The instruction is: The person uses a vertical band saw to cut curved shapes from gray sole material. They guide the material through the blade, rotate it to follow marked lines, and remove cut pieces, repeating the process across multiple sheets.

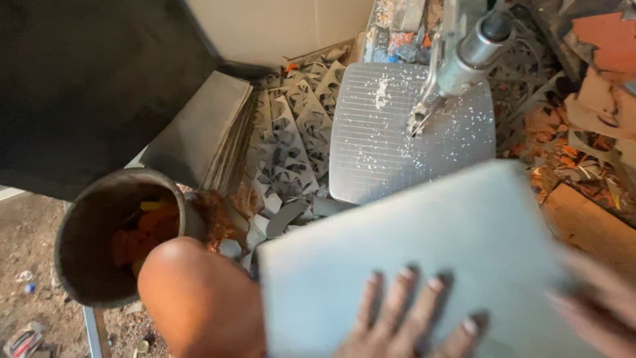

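A flat pale grey sheet [424, 245] fills the lower middle of the view, tilted and blurred. My left hand [404, 318] lies on its near edge with fingers spread flat on top. My right hand [596, 298] grips the sheet's right edge and is blurred. Beyond the sheet stands a ribbed metal work plate [371, 146] dusted with white chips. A drill-like tool head [464, 59] hangs over the plate with its tip close to the surface.
A dark round bucket [86, 232] with orange pieces inside stands at the left, next to my knee [199, 298]. A stack of grey sheets [199, 129] leans behind it. Cut-out scraps [291, 132] lie around the plate, and broken orange-brown pieces [596, 79] pile at the right.
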